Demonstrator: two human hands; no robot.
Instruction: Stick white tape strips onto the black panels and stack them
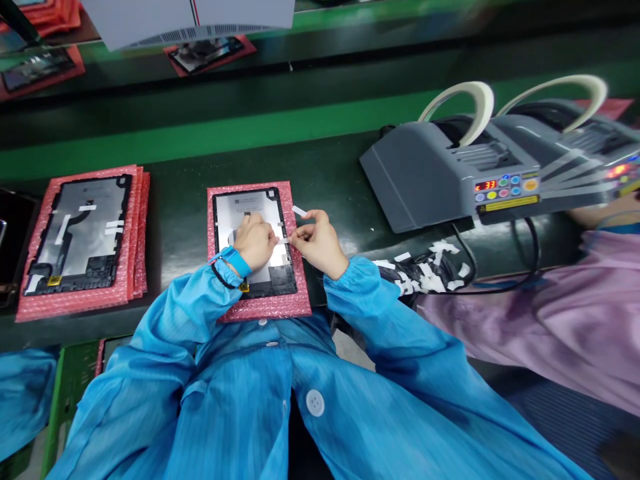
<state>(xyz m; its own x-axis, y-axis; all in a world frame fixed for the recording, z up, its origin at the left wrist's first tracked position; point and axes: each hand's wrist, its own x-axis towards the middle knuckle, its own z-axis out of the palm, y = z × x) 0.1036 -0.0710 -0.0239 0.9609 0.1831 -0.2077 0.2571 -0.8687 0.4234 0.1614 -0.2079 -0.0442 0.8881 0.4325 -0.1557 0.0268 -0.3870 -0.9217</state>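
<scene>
A tablet screen panel (255,200) with a silver back and black frame lies face down on a pink bubble-wrap bag (265,308) in front of me. My left hand (255,241) is bent over the panel's middle, its fingertips closed at the left end of a short white tape strip (283,241). The strip's other end is pinched by my right hand (320,243) at the panel's right edge. A second white tape piece (299,211) sticks out near the raised index finger of that hand. My left palm and fingers hide the panel's centre.
To the left, a taped panel (83,230) lies on stacked pink bubble bags (137,253). On the right stand two grey tape dispensers (425,173). Below them is a dark bundle with white tape scraps (430,270). A co-worker's pink sleeve (545,313) reaches in at right.
</scene>
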